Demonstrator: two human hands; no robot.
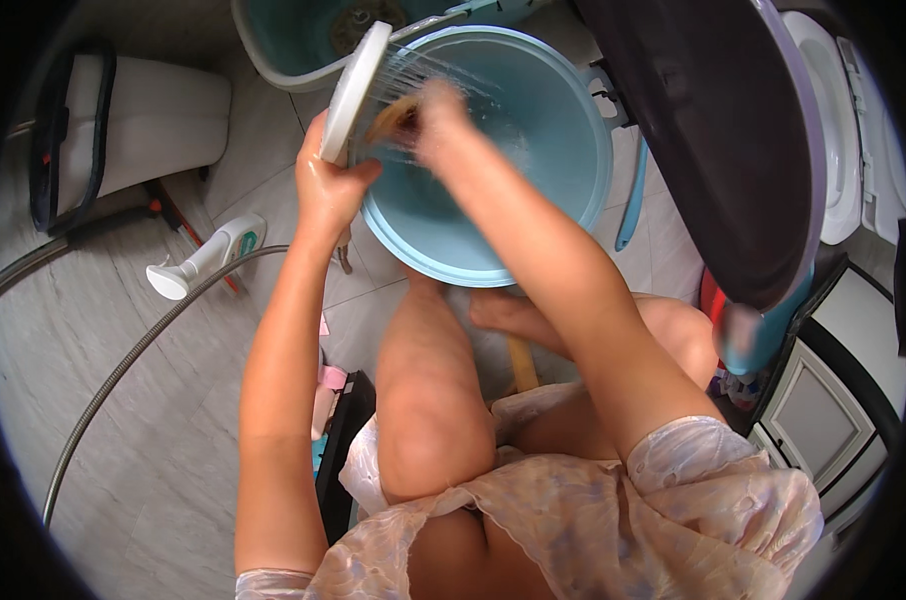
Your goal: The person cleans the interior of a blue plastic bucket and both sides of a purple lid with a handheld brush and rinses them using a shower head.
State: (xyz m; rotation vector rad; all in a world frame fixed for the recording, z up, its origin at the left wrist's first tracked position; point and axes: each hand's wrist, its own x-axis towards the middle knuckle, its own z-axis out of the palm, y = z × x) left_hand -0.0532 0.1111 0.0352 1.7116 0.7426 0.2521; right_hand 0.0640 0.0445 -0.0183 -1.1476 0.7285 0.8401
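Note:
My left hand (pixel 327 187) is closed around the handle of a white shower head (pixel 357 86), whose jets spray to the right. In that spray my right hand (pixel 444 120) grips a tan and dark brown object (pixel 387 121), too blurred to name exactly. Both are over the left part of a round light-blue plastic bucket (pixel 415 259), and water runs into it. The bucket stands on the tiled floor in front of my legs. Its bottom is partly hidden by my right forearm.
A metal shower hose (pixel 134 375) curves along the left. Near it lies a white spray bottle (pixel 224 251). A green-lined tub (pixel 284 71) stands behind the bucket. To the right are a large dark basin (pixel 715 127), a blue handle (pixel 633 202) and a white toilet seat (pixel 824 127).

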